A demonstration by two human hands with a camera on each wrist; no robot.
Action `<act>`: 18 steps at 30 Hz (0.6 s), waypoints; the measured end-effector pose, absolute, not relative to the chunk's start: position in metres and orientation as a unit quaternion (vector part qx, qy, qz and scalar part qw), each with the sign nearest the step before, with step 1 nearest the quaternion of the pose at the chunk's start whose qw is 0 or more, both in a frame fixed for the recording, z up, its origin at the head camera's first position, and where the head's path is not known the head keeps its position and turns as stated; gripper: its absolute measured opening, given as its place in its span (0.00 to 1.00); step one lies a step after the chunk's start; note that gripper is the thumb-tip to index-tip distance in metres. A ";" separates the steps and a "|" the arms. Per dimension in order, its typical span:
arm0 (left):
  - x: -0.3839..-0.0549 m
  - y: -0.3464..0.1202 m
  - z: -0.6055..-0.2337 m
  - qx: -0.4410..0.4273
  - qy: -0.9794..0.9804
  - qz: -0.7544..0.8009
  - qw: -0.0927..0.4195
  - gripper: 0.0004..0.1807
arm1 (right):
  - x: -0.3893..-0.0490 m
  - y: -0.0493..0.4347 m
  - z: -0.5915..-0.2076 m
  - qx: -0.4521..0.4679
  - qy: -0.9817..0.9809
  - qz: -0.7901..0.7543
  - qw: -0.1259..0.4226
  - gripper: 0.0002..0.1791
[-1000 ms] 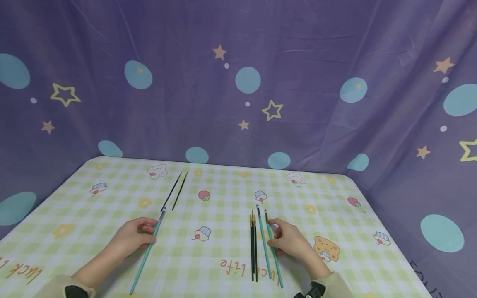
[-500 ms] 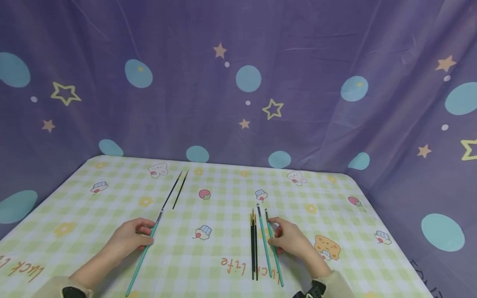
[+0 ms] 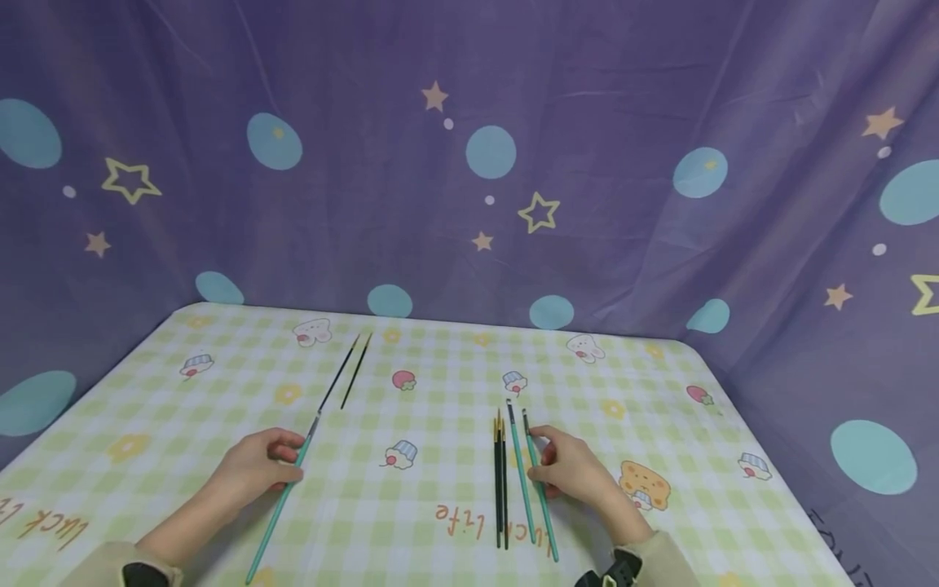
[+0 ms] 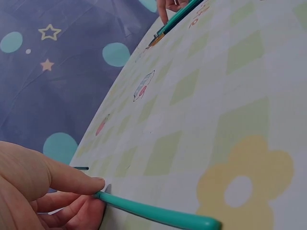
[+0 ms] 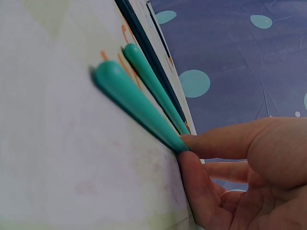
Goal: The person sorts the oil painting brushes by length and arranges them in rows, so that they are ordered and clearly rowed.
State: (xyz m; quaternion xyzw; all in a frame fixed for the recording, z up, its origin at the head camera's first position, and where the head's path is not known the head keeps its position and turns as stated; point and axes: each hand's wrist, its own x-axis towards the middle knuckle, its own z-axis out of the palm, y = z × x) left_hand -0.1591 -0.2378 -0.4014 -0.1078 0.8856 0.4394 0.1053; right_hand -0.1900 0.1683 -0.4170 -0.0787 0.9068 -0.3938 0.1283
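Observation:
My left hand (image 3: 253, 469) pinches a teal-handled paintbrush (image 3: 273, 526) between thumb and fingers; the brush slants with its bristles pointing away. Its bristle end meets the near end of a thin black paintbrush (image 3: 337, 377) in the head view. Over on the right, thumb and fingers of my right hand (image 3: 575, 469) pinch another teal paintbrush (image 3: 547, 523) near its bristle end. Just left of that one lies a second teal paintbrush (image 3: 522, 481), roughly parallel. In the right wrist view, the rounded handle end (image 5: 112, 79) of the pinched brush shows up close.
Several black paintbrushes (image 3: 500, 489) with golden bristles lie bunched beside the teal pair. Another thin black paintbrush (image 3: 355, 373) lies at the far left. A green-checked cloth (image 3: 411, 505) covers the table, and a purple curtain (image 3: 367, 187) hangs behind it.
The left hand has shifted the teal paintbrush slightly left, bringing its bristle end in line with the thin black paintbrush. The right hand and its brush have stayed put; the head view dips slightly.

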 end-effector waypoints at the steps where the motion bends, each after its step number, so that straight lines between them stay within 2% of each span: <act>1: -0.159 -0.238 -0.401 -0.107 0.885 0.440 0.106 0.26 | -0.190 0.168 -0.417 -0.079 0.907 -0.394 0.128 0.34; 11: -0.158 -0.241 -0.402 -0.107 0.882 0.447 0.104 0.24 | -0.192 0.169 -0.419 -0.084 0.908 -0.392 0.126 0.34; 18: -0.165 -0.232 -0.394 -0.094 0.896 0.427 0.072 0.22 | -0.191 0.169 -0.418 -0.082 0.909 -0.389 0.127 0.34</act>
